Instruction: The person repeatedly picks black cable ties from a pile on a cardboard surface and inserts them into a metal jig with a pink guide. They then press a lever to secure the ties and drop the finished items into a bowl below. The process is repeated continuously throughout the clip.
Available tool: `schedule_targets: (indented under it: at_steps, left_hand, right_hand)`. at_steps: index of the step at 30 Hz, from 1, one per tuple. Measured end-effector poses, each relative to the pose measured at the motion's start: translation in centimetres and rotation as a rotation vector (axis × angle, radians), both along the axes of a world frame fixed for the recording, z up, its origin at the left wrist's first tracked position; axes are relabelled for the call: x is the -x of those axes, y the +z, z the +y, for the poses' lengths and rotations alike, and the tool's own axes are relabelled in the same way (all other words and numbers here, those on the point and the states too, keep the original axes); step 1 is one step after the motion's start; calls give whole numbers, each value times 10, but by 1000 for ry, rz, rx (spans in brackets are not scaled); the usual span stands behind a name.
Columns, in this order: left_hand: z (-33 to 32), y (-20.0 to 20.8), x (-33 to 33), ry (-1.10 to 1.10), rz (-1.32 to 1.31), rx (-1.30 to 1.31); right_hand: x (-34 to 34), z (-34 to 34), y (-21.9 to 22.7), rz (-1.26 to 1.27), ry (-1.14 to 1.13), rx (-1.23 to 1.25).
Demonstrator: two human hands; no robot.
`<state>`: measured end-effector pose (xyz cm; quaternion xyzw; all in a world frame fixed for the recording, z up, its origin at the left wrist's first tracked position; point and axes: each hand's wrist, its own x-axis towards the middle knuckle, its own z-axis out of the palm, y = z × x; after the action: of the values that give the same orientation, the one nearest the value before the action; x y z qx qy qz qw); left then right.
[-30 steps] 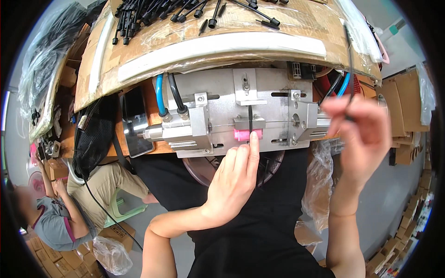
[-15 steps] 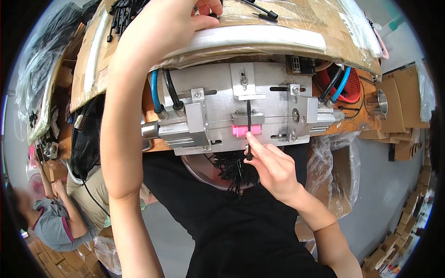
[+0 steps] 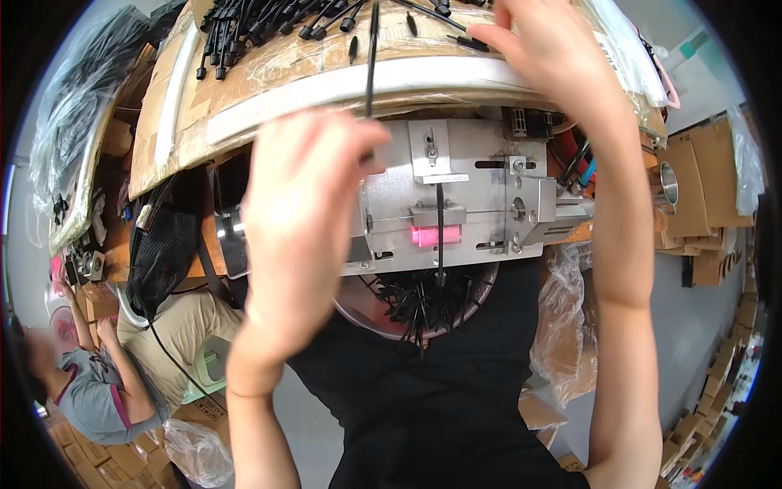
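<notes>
My left hand (image 3: pixel 297 216) is blurred, its fingers closed around the lower end of a thin black rod (image 3: pixel 372 65) that points up past the cardboard edge. At the upper right my right hand (image 3: pixel 550 41) reaches over the cardboard, thumb stretched out and apart from the finger beside it; the other fingertips are cut off. Its thumb is close to a small black pointed piece (image 3: pixel 468 42). Below, another black rod (image 3: pixel 441 220) lies across the metal fixture (image 3: pixel 481 191), over a pink block (image 3: pixel 423 236), with no hand on it.
Black capped rods (image 3: pixel 236 37) lie heaped on the cardboard (image 3: pixel 244 90). A pink-rimmed basin (image 3: pixel 491 293) in my lap holds many black rods (image 3: pixel 415 306). Pneumatic cylinders (image 3: pixel 558 210) flank the fixture. Another person (image 3: pixel 106 391) sits at the left. Cartons (image 3: pixel 700 179) stand at the right.
My right hand has left the rod in the fixture and moved up to the cardboard. My left hand has come back from the cardboard toward me, now with a black rod.
</notes>
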<state>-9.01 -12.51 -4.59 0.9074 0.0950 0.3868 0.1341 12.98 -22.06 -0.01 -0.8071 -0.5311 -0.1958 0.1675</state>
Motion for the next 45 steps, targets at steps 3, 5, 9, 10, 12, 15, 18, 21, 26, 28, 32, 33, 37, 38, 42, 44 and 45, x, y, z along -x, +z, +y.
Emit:
schedule_targets:
  at_steps: [3, 5, 9, 10, 12, 15, 18, 21, 26, 28, 32, 33, 37, 38, 42, 44, 45]
  left_hand:
    - [-44, -34, 31, -79, 51, 53]
    - [-73, -56, 39, -33, 115, 66]
    - [-96, -86, 36, -12, 298, -13]
    - [-97, -91, 34, -2, 324, -5]
    - [-98, -95, 32, 14, 369, 8]
    - [-95, -92, 27, -2, 375, -11]
    - [-93, -85, 29, -26, 426, -12]
    - [-74, -68, 36, -50, 427, 52]
    - [39, -4, -30, 137, 36, -130]
    - [98, 12, -44, 48, 70, -193]
    - [93, 36, -63, -40, 259, -10]
    - [84, 39, -60, -40, 262, -33]
    - [84, 35, -57, -110, 263, -61]
    - [81, 33, -56, -106, 241, -74]
    - [68, 15, -40, -114, 199, -140]
    - [98, 20, -27, -188, 216, -44]
    - [86, 23, -27, -195, 211, -7]
  right_hand:
    - [-34, 24, -2, 101, 261, 165]
    - [0, 11, 42, 232, 38, 391]
    - [-23, -8, 37, 664, 210, -193]
    - [-14, -15, 39, 701, 219, -298]
    - [-13, -37, 38, 721, 301, -444]
    - [-22, -83, 24, 655, 454, -555]
    - [27, -104, 1, 565, 438, -582]
    - [97, -113, -56, 625, 239, -387]
    - [143, -113, -131, 621, 266, -309]
    - [151, -104, -138, 605, 350, -286]
    - [147, -102, -152, 576, 331, -234]
    - [143, -101, -153, 563, 336, -269]
    - [135, -109, -146, 572, 345, -194]
    - [131, -111, -138, 566, 352, -162]
    - [93, -96, -91, 341, 408, -269]
    - [73, -67, -56, 190, 286, -317]
    - [54, -55, -37, 118, 213, -336]
